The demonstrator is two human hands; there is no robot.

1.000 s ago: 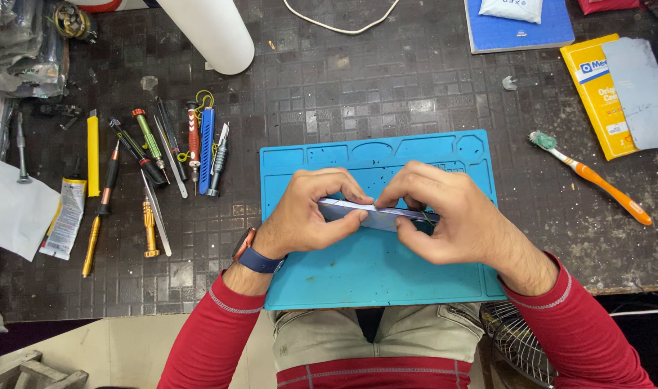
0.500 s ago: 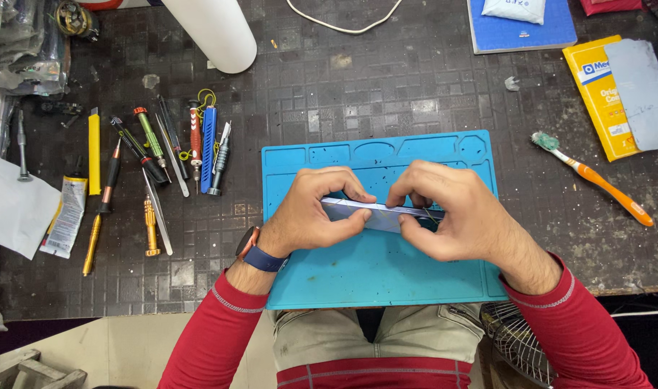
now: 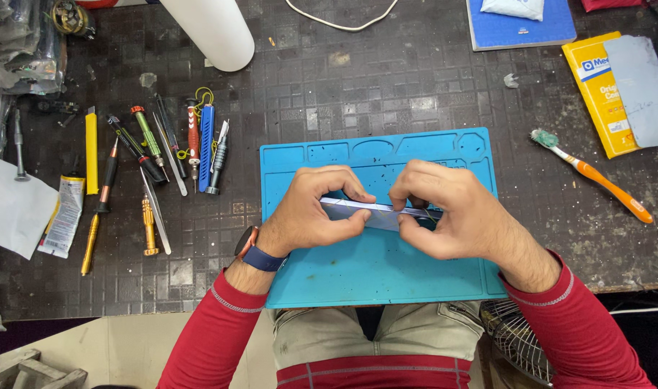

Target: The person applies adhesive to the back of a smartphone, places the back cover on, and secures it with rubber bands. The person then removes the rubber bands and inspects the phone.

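Pinching a thin, flat, grey device (image 3: pixel 372 211) edge-up over the blue work mat (image 3: pixel 376 270), left hand (image 3: pixel 311 216) gripping one end, right hand (image 3: pixel 444 216) clamping the other, fingertips closing along the seam, likely steadying it. Keeping screwdrivers and tweezers (image 3: pixel 152 169) lying within reach to the left, orange toothbrush (image 3: pixel 595 175) resting apart on the right.

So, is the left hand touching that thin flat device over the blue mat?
Touching: the head view shows left hand fingers and thumb pinching one end of the thin flat device.
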